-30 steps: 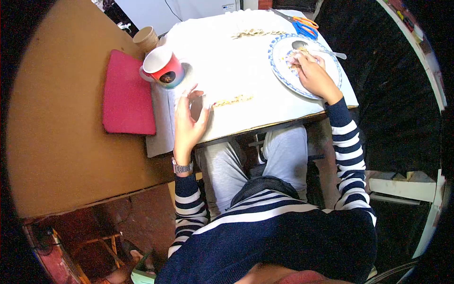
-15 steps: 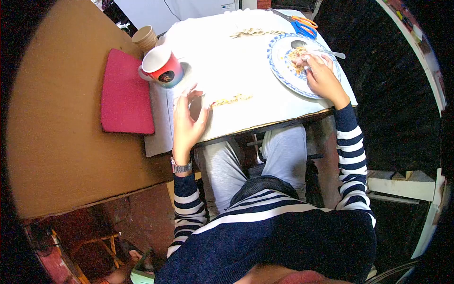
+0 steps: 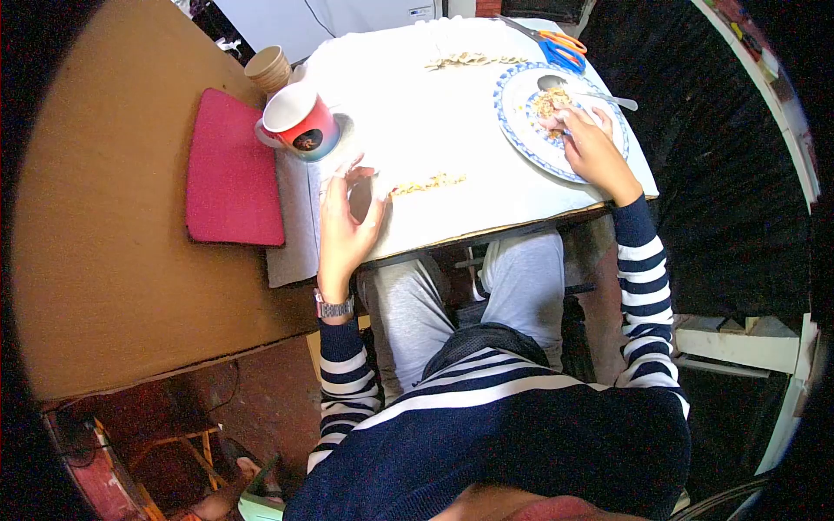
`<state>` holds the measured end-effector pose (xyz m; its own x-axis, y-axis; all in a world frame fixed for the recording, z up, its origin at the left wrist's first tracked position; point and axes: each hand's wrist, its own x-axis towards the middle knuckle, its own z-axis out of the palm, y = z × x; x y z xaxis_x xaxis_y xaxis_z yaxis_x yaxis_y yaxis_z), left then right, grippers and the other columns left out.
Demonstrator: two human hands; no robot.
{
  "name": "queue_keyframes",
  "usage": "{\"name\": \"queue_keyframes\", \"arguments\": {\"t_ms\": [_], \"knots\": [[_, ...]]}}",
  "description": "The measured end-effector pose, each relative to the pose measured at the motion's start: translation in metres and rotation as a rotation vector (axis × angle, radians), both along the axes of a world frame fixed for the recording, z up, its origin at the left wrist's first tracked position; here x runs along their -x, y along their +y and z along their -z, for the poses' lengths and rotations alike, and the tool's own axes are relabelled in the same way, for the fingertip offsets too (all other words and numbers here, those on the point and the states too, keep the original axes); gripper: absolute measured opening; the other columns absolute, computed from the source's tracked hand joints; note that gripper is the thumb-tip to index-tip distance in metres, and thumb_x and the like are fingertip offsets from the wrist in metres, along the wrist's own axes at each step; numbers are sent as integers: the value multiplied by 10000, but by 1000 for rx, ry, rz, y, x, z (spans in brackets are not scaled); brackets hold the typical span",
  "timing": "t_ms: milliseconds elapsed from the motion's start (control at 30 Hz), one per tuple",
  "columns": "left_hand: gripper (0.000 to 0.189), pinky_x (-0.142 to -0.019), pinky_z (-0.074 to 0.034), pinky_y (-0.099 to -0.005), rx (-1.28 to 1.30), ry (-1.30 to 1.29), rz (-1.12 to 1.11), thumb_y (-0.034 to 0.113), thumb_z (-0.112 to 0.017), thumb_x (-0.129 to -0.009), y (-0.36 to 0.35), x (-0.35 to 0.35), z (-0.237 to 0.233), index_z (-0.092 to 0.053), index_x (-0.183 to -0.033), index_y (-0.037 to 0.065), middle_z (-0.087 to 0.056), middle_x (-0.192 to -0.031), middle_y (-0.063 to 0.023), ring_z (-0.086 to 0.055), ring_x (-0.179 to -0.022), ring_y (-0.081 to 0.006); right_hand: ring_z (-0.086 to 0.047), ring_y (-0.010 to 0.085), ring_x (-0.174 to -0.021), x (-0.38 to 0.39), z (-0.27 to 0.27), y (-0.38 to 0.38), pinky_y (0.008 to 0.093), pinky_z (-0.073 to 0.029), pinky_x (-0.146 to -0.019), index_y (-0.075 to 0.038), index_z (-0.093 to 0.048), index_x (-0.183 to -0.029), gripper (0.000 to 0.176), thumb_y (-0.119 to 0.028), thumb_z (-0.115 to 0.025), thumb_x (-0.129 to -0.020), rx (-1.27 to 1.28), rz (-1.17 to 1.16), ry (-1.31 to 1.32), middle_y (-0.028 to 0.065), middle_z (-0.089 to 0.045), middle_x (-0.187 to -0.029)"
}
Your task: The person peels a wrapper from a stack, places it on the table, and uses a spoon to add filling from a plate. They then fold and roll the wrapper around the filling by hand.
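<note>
My left hand (image 3: 349, 221) rests on the white sheet, thumb and fingers curved apart with a gap between them. Beside its thumb, a thin line of yellow-orange dry flakes (image 3: 430, 183) runs rightward. My right hand (image 3: 595, 148) is over a blue-rimmed plate (image 3: 511, 123), its fingertips pinched together in a small heap of similar flakes (image 3: 549, 102). What lies between those fingertips is partly hidden. A metal spoon (image 3: 621, 102) leans across the plate's right rim, its bowl beside the heap.
A red and blue mug (image 3: 323, 130) stands left of my left hand, with stacked tan cups (image 3: 268, 69) behind it. A pink mat (image 3: 230, 174) lies on the brown table (image 3: 113, 200). Scissors (image 3: 560, 49) and a pale braided strand (image 3: 469, 62) lie at the back.
My right hand has shifted very slightly at the plate, its fingers drawn a little down from the heap, showing more flakes. My left hand has stayed put.
</note>
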<state>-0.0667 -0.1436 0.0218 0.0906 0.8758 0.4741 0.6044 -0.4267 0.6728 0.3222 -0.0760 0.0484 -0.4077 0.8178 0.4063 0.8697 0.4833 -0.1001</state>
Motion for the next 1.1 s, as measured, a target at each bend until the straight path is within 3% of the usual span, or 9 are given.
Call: {"name": "queue_keyframes", "arguments": {"t_ms": [67,167,267,367,567,767,967,1100], "knots": [[596,-1004,-447,-364,-2,1,-2,21,-698,-807,0,0,0,-480,-1361,32,-629,-1162,-112,-588,-1117,-215,-537,292,-1211,-5,1,-2,589,-234,-1080,-58,-527,-1183,361,8,-508,-829,9,-3,17,114,-652,-1154],[590,-999,-450,-363,7,-11,-1,22,-698,-808,-1,0,-1,-484,-1358,31,-630,-1161,-113,-589,-1115,-216,-595,317,-1109,-7,-18,-10,538,-340,-1030,-50,-564,-1143,325,9,-502,-830,145,-28,38,139,-677,-1064],[584,-996,-449,-363,3,-5,-4,22,-696,-811,0,0,-2,-486,-1356,31,-630,-1165,-112,-589,-1114,-215,-640,336,-973,-17,-14,-5,464,-463,-895,-38,-597,-1089,274,1,-514,-830,158,-82,259,167,-684,-994],[578,-1005,-413,-390,-4,-28,-12,72,-700,-798,-1,-2,-3,-497,-1337,26,-647,-1123,-120,-583,-1098,-260,-652,346,-887,-13,-17,-10,420,-510,-777,-18,-630,-1026,210,-23,-543,-835,85,-36,388,190,-675,-971],[566,-1012,-396,-401,5,-51,-23,96,-705,-794,0,-2,-2,-509,-1320,19,-657,-1100,-119,-582,-1095,-277,-644,359,-888,6,-28,-13,415,-514,-810,13,-673,-959,176,-90,-625,-825,260,136,178,201,-658,-926],[565,-1015,-397,-398,17,-59,-21,91,-706,-794,0,-1,-1,-512,-1320,25,-658,-1103,-115,-582,-1100,-275,-650,367,-877,3,-13,-3,423,-519,-803,17,-673,-967,191,-101,-649,-818,241,41,237,205,-663,-928],[571,-1012,-403,-399,25,-68,-22,79,-705,-784,-1,-2,-3,-516,-1321,31,-655,-1110,-115,-587,-1098,-275,-647,374,-893,20,-7,3,426,-516,-808,23,-660,-974,170,-32,-584,-832,172,-49,302,210,-663,-949],[556,-979,-431,-354,5,-10,-21,45,-681,-826,-2,0,-4,-499,-1351,69,-651,-1169,-82,-591,-1114,-199,-637,378,-1005,24,-1,20,393,-501,-894,34,-640,-1125,269,8,-531,-881,57,-97,198,229,-658,-1084]]}}
